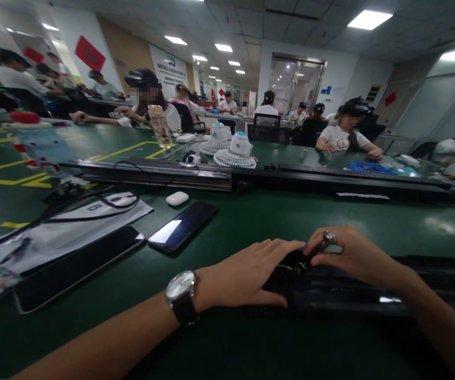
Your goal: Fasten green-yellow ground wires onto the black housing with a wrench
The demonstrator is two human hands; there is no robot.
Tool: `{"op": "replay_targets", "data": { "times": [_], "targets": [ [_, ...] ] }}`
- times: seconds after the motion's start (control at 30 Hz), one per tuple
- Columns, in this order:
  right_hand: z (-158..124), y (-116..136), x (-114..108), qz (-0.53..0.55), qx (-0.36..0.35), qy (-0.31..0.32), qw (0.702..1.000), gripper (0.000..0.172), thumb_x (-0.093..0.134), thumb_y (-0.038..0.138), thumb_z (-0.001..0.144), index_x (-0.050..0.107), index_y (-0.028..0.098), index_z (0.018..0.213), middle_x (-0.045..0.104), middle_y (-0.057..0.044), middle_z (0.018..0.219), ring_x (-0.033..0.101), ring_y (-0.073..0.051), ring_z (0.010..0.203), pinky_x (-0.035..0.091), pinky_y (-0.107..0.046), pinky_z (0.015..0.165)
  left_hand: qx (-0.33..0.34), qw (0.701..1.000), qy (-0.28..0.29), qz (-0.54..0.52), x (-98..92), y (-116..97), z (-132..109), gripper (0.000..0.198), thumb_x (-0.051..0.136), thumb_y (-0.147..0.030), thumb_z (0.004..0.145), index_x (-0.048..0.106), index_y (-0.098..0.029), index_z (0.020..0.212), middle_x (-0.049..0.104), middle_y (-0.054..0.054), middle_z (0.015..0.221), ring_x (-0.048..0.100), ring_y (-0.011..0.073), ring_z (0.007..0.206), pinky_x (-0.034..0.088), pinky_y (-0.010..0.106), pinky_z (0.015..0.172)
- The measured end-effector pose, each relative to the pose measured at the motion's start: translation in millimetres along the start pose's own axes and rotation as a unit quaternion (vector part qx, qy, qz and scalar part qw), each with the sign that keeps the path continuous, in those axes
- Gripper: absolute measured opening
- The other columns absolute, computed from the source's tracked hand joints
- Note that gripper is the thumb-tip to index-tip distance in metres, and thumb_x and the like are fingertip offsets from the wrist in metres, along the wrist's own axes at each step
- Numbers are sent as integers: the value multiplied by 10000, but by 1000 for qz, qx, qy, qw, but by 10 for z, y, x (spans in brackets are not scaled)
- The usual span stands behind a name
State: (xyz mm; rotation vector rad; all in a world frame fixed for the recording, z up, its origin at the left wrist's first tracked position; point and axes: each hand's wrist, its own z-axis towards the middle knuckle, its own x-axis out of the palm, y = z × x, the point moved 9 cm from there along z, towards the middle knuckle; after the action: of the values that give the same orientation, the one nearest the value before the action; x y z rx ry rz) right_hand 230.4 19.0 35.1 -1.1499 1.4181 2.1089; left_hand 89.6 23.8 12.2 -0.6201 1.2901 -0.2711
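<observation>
Bright ceiling panels (370, 19) shine above white walls (346, 71), glass doors (310, 79) and black chairs (266, 120).

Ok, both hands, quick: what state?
Left hand: open, thumb apart, at the black bar.
Right hand: fingers curled by a small shiny part; grip cannot be told.

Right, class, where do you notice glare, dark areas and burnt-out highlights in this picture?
Head view: a white reflection glares on the phone beside the white case; head view: the long black part below the right hand loses detail in darkness; head view: the ceiling lights burn out white.
</observation>
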Motion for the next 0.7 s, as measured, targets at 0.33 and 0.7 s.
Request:
{"op": "replay_targets", "data": {
  "times": [0.33,0.7],
  "targets": [
    [23,19,28,-12,-36,-31,999,49,746,211,903,734,236,942,755,26,918,708,-148,841,519,-248,770,0,1000,2,6,-8,8,11,880,726,-481,856,235,-284,1560,414,106,1550,466,335,1355,365,520,1135],
    [2,91,-10,4,-56,-11,998,100,668,165,961,734,239,958,741,14,979,693,-147,895,512,-255,824,-23,999,-10,-37,-45,67,-33,931,740,-337,814,199,-266,1569,399,112,1563,442,309,1385,357,487,1160]
  ]
}}
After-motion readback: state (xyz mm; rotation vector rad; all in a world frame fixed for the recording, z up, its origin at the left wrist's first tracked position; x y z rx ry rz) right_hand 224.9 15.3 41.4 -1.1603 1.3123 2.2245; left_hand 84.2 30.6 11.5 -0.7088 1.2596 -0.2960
